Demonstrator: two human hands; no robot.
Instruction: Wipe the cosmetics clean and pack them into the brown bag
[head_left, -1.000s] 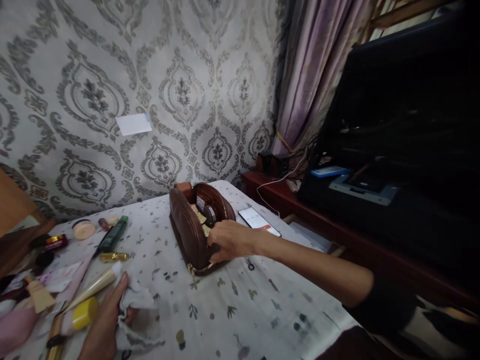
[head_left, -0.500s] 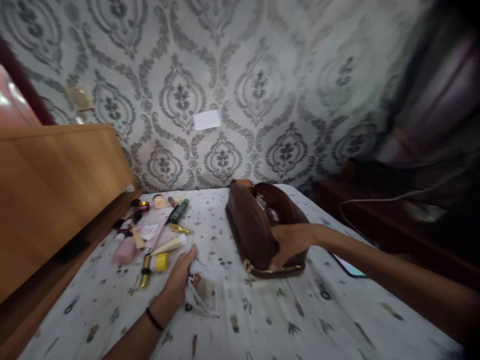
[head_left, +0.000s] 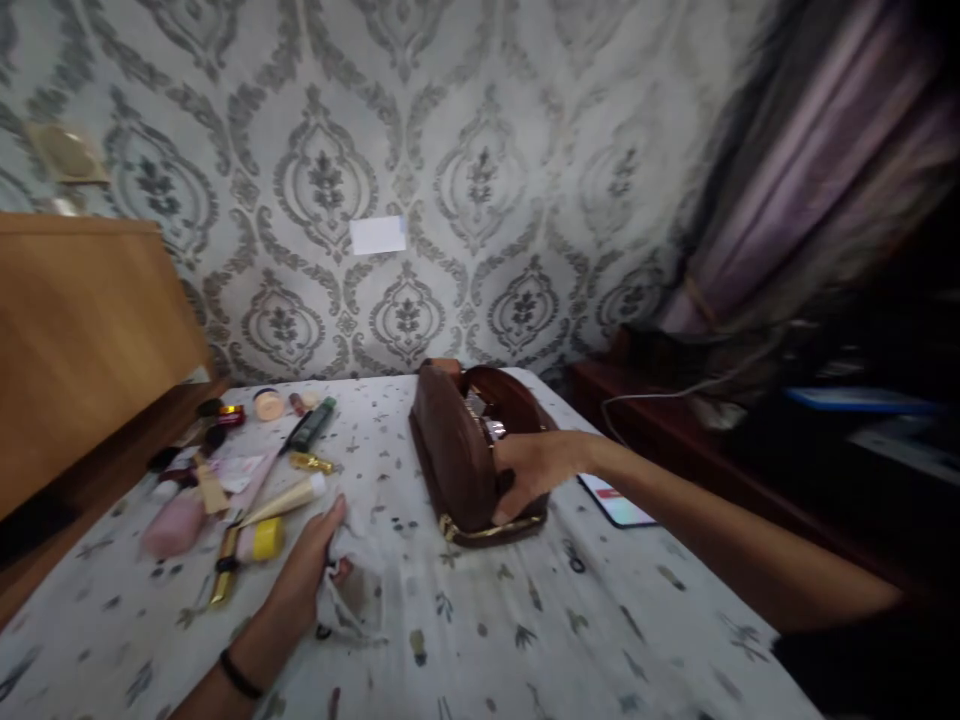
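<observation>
A brown toiletry bag [head_left: 457, 450] with gold zip edging stands unzipped on the patterned white sheet [head_left: 480, 620]. My right hand [head_left: 525, 468] reaches into its opening from the right; the thumb lies down near the front rim and the other fingers are hidden inside. Shiny items [head_left: 491, 425] show in the bag behind that hand. My left hand [head_left: 304, 560], with a dark band at the wrist, is closed on a crumpled clear plastic pouch [head_left: 356, 600] with a whitish edge. Just left of it lie a yellow-capped bottle [head_left: 268, 538] and a cream tube [head_left: 289, 497].
Further left are a pink container [head_left: 174, 525], a gold tube [head_left: 223, 570], a green tube [head_left: 313, 422], a round peach jar [head_left: 268, 404] and other cosmetics. A phone [head_left: 619, 505] lies right of the bag, under my forearm. A wooden panel [head_left: 90, 350] borders the left side.
The whole view has shifted, so everything sits further left in the picture. My right hand is still at the bag's opening, and my left still holds the plastic pouch.
</observation>
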